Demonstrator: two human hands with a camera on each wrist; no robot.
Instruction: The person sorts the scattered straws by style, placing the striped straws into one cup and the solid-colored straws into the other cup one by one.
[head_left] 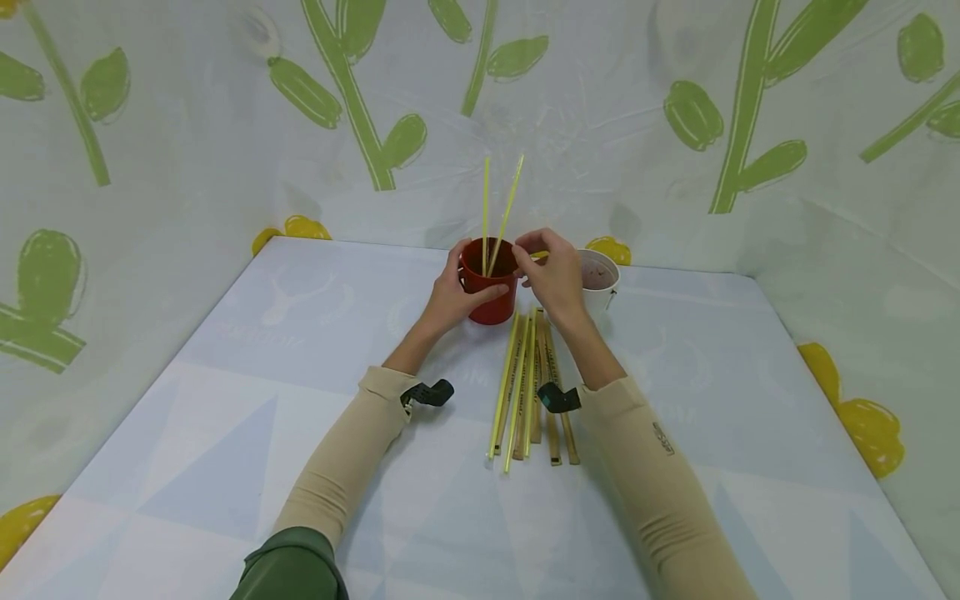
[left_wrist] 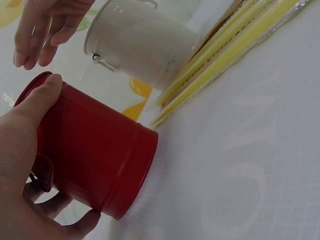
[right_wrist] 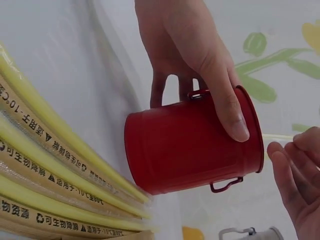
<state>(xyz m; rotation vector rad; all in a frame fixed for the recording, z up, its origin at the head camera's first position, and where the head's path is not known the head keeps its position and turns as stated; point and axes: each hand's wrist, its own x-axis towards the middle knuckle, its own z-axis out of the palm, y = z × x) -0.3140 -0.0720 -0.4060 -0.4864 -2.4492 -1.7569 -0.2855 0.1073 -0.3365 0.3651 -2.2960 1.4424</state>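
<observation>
1. Pale sheet backdrop (head_left: 585, 150), printed with green stems and leaves and yellow blooms, stands round the far side and both flanks; probably hung to screen off the work area
2. White surface (head_left: 315, 333) with faint blue triangles, carrying everything below
3. Beige fabric sleeves (head_left: 337, 467) reach in from the near edge, a green cuff over the left one
4. Fanned row of long slim yellow straws (head_left: 519, 392) and brown printed paper strips (head_left: 553, 433), lying on the surface between the forearms, far ends near the buckets; presumably laid lengthwise for easy picking
5. Red metal bucket (head_left: 493, 312) with small wire handles, upright at the far middle of the surface
6. White metal bucket (head_left: 600, 298), just right of the red one, partly hidden; likely kept close as a second holder
7. Left hand (head_left: 453, 292): fingers and thumb wrapped round the red bucket's side, probably to steady it
8. Right hand (head_left: 557, 275): beside the red rim, fingers loosely bent, nothing seen between them
9. Black wrist devices (head_left: 427, 392), one per forearm, seemingly angled to watch each hand
10. Two thin yellow sticks (head_left: 486, 200) stand in the red bucket, one near vertical, one leaning right; the wall appears to prop them
</observation>
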